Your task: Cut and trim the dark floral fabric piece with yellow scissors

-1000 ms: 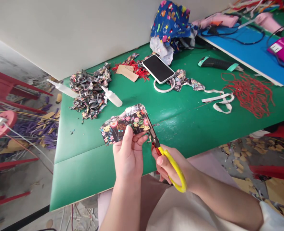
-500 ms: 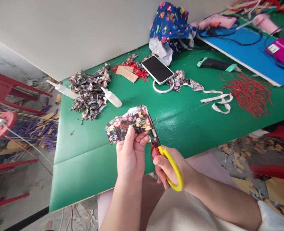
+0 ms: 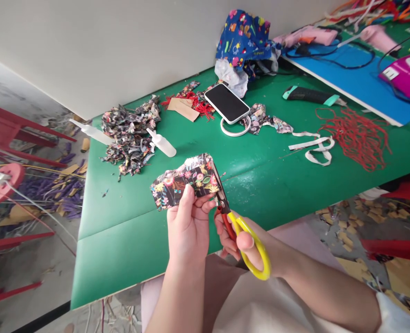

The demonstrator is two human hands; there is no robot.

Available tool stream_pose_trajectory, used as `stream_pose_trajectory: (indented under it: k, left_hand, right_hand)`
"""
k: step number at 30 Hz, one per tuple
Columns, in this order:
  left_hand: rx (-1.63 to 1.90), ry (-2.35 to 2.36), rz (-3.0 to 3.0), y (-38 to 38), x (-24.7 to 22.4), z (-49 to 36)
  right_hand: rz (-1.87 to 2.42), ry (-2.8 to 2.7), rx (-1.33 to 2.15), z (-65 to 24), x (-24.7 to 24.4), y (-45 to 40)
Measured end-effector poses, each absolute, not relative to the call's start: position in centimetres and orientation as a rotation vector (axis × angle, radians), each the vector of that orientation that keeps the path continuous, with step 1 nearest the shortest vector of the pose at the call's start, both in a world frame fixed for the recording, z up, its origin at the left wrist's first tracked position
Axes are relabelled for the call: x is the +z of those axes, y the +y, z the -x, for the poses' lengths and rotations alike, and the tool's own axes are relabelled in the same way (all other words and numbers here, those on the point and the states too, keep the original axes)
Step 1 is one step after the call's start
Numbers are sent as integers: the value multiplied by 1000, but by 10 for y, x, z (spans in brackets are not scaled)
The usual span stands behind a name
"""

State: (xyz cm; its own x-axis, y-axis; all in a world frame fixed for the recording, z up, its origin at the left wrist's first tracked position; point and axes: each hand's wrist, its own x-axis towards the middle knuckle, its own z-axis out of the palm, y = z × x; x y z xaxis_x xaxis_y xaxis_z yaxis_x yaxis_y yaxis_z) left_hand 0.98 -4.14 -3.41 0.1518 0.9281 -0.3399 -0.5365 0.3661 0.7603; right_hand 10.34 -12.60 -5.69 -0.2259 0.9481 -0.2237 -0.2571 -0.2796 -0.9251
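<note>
My left hand [image 3: 189,222] pinches a dark floral fabric piece [image 3: 184,181] between thumb and fingers, above the green table [image 3: 121,249]. The fabric's upper edge is ragged and pale. My right hand [image 3: 245,240] is wrapped round the scissors [image 3: 250,245], which have one yellow and one red handle. The scissor blades lie along the right edge of the fabric, pointing up and away from me. How far the lower blade reaches behind the fabric is hidden.
Floral scraps [image 3: 130,129] and a white bottle [image 3: 163,143] lie at the left. Farther back are a phone [image 3: 227,102] and patterned blue cloth [image 3: 243,39]. A cutter [image 3: 311,95], red strings [image 3: 359,138] and a blue board [image 3: 350,69] lie at the right.
The scissor handles have spread wider, with my right thumb showing through the yellow loop. My left hand and the fabric have barely moved.
</note>
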Motion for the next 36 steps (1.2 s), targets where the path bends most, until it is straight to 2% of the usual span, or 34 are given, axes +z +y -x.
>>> stream_pose_trajectory:
  k: [19, 36]
  left_hand:
    - [1095, 965, -526, -49, -37, -16]
    - [1108, 976, -536, -49, -37, -18]
  right_hand:
    - [1122, -991, 1489, -100, -59, -122]
    - [1168, -793, 1517, -95, -59, -121]
